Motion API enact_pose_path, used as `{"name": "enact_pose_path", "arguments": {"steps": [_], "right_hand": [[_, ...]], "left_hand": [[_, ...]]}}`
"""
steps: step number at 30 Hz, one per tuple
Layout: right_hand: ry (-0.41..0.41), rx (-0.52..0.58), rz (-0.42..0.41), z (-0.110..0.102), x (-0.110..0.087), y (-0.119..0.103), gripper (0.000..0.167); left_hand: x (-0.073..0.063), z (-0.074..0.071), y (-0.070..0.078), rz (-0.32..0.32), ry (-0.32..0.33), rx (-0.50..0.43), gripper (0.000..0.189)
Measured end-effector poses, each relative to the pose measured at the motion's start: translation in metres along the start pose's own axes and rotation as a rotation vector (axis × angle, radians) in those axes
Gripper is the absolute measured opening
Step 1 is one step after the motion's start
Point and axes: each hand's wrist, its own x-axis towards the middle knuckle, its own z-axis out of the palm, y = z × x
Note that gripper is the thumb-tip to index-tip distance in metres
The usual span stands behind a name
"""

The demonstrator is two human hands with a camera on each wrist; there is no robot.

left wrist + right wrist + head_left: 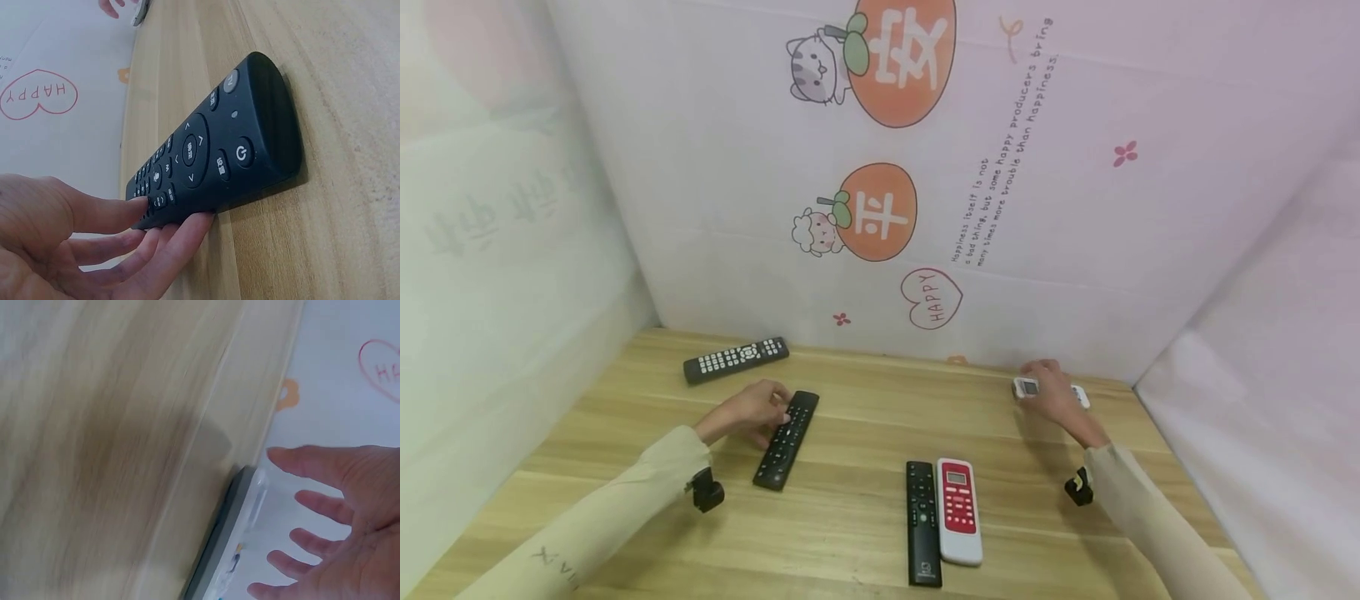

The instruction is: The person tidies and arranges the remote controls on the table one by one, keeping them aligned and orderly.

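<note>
On the left side of the table, my left hand (758, 410) pinches a black remote control (787, 442). Its thumb lies on the button face, and the other fingers are at the long side and edge, as the left wrist view shows. That remote control (200, 147) lies slantwise on the wood, its power-button end away from the hand. At the back right, my right hand (1051, 397) is over a white remote control (1026, 387) with a small screen, covering its middle. Spread fingers of the right hand (350, 531) show above the white remote control (232, 544) in the right wrist view.
Another black remote control (737, 360) with white buttons lies at the back left. Near the front, a slim black remote control (922, 525) lies beside a red and white one (960, 546). White printed cloth (737, 208) walls in the wooden table (850, 417) behind and at both sides.
</note>
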Motion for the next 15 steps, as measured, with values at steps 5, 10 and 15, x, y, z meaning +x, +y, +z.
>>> {"name": "enact_pose_path", "arguments": {"steps": [5, 10, 15], "right_hand": [[-0.021, -0.059, -0.018, -0.003, 0.001, 0.016, 0.065], [0.044, -0.118, -0.143, -0.004, 0.002, 0.024, 0.066], [0.023, -0.161, -0.223, -0.002, 0.005, 0.035, 0.065]], "left_hand": [[0.001, 0.001, 0.003, 0.000, -0.011, 0.004, 0.046], [-0.001, 0.000, 0.005, 0.006, -0.016, 0.011, 0.047], [-0.002, 0.001, 0.003, 0.002, -0.013, 0.003, 0.047]]}}
